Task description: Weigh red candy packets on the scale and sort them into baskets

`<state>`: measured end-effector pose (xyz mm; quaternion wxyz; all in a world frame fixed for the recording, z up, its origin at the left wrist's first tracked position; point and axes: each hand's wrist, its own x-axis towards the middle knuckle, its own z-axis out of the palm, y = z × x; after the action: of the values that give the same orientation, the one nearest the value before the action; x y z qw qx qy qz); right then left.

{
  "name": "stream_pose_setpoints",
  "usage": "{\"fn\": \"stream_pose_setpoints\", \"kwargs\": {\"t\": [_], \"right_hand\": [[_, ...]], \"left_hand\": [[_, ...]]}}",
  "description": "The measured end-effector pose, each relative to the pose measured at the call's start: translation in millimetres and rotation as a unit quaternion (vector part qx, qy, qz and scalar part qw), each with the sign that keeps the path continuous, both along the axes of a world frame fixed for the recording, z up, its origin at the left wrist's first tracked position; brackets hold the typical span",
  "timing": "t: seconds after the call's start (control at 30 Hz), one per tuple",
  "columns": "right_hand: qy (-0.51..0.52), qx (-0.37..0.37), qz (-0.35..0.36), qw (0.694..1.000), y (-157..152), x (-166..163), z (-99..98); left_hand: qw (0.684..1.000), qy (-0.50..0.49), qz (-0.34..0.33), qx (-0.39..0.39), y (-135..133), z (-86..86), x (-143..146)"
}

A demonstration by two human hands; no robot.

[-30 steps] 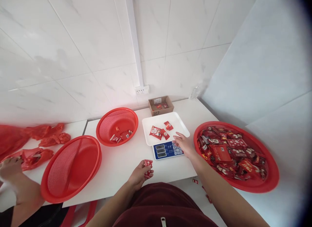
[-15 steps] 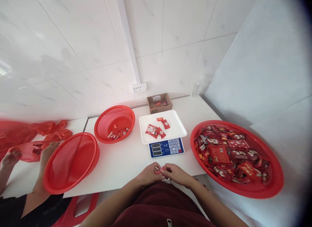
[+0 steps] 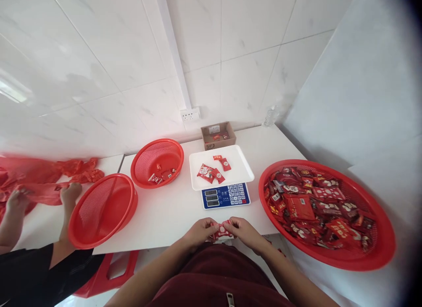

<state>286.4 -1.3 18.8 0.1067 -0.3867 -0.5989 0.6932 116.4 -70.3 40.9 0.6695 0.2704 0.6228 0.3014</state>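
Observation:
Between my two hands a small red snack packet with white print is held in front of my body, at the table's front edge. My left hand pinches its left end, and my right hand pinches its right end. Just beyond them stands a blue-and-white digital scale. Its white tray carries several red packets. To my right a big red basket is heaped with red snack packets.
Two red baskets stand left of the scale: a rear one with a few packets and a nearer one. A cardboard box and a plastic bottle are by the wall. At far left, a co-worker's hands hold red plastic bags.
My hands have spread slightly apart, and the packet, crumpled before, now lies flatter with its printed face showing. The co-worker's hands have shifted up with the red bag. The view has tilted a little.

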Motion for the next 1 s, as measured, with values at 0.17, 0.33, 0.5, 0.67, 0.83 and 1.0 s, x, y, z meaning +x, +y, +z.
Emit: {"fn": "stream_pose_setpoints", "kwargs": {"t": [0.17, 0.33, 0.5, 0.67, 0.83, 1.0], "right_hand": [[0.007, -0.027, -0.027, 0.999, -1.2, -2.8, 5.1], [-0.012, -0.056, -0.119, 0.991, 3.4, 6.2, -0.6], [-0.033, -0.052, -0.185, 0.981, 10.2, 21.8, -7.0], [-0.051, -0.060, -0.205, 0.976, 10.2, 21.1, -7.2], [-0.077, -0.063, -0.205, 0.974, 12.9, 9.5, -9.5], [-0.097, -0.049, -0.194, 0.975, 16.2, 0.5, -8.4]], "left_hand": [[0.998, 0.027, -0.008, 0.052, 8.0, -3.2, -2.8], [0.988, 0.107, 0.003, 0.112, 50.6, 11.0, -21.5], [0.920, 0.335, -0.022, 0.200, 132.1, 26.8, -54.9], [0.886, 0.408, -0.059, 0.210, 192.5, 13.1, -75.1], [0.835, 0.461, -0.156, 0.257, 212.3, -13.2, -77.8], [0.759, 0.487, -0.308, 0.302, 230.3, -28.2, -69.7]]}}
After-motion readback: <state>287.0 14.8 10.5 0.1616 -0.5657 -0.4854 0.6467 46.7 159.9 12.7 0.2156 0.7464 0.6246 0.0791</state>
